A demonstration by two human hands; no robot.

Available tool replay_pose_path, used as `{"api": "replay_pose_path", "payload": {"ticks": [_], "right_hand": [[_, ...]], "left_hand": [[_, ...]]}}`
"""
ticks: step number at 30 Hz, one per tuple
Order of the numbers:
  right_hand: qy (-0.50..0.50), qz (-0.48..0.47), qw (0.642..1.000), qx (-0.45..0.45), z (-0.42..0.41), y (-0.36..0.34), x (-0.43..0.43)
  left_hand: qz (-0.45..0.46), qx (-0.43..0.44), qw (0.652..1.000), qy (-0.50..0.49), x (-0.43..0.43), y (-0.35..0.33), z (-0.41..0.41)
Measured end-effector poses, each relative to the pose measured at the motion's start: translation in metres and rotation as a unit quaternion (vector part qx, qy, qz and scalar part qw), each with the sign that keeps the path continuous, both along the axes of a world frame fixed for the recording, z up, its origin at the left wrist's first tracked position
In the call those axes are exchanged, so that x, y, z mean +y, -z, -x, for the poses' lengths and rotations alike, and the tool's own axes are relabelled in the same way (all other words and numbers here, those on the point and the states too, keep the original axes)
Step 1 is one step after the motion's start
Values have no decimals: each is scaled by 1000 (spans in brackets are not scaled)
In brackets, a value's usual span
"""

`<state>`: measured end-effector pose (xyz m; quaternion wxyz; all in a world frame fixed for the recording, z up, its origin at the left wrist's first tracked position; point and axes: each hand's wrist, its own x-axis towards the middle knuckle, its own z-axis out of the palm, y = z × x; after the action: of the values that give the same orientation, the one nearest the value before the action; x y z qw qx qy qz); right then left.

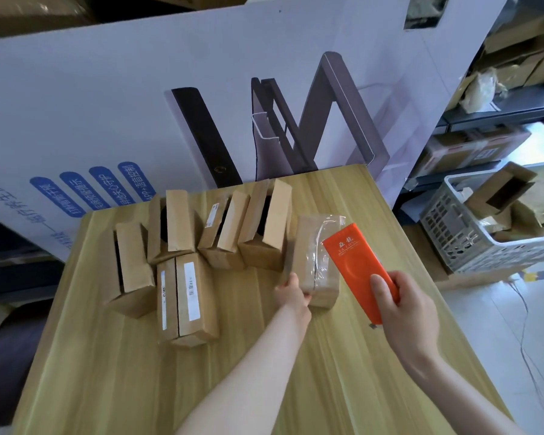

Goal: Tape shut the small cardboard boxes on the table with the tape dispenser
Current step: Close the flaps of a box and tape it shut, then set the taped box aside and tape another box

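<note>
Upper left to centre of the frame, five small cardboard boxes (132, 265) stand on the wooden worktop (107, 372) with their top flaps apart. A sixth, the labelled box (187, 296), lies just in front of them with its flaps nearly together. None of the six shows any tape.

At centre, my left hand (292, 293) grips the near corner of the box being sealed (318, 259), thumb on its left side, pinning it to the worktop. Glossy clear tape (324, 237) covers its top seam and wrinkles over the far end.

Just right of that box, my right hand (402, 306) is wrapped round the orange tape dispenser (355, 268), thumb flat on its upper face. Its far end sits at the box's right edge, where the tape comes off.

By my reading this box is partway sealed and the strip is not yet cut. The next move calls for a firm hold with the left hand while the dispenser is tilted to sever the tape, after which the loose end needs smoothing down.

At the right edge, beyond the worktop, a grey plastic crate (484, 240) holds more cartons.
</note>
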<state>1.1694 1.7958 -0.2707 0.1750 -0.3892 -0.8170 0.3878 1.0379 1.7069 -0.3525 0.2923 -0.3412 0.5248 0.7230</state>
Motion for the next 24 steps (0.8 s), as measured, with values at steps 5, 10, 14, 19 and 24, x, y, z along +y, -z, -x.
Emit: {"api": "replay_pose_path", "payload": {"ticks": [5,10,14,19,24], "right_hand": [[-18,-2,1000,6,27,2,28],[-33,30,999,16,48,6,48],[-54,53,997,1,57,10,51],[-72,63,995,-7,65,14,46],[-88,79,993,-11,66,15,32]], "left_hand": [[-31,-16,999,-27,39,-3,51],[86,1,995,-41,42,12,64],[271,146,949,-72,18,22,64],[282,170,944,-33,8,5,88],[324,217,921,-8,-26,12,63]]}}
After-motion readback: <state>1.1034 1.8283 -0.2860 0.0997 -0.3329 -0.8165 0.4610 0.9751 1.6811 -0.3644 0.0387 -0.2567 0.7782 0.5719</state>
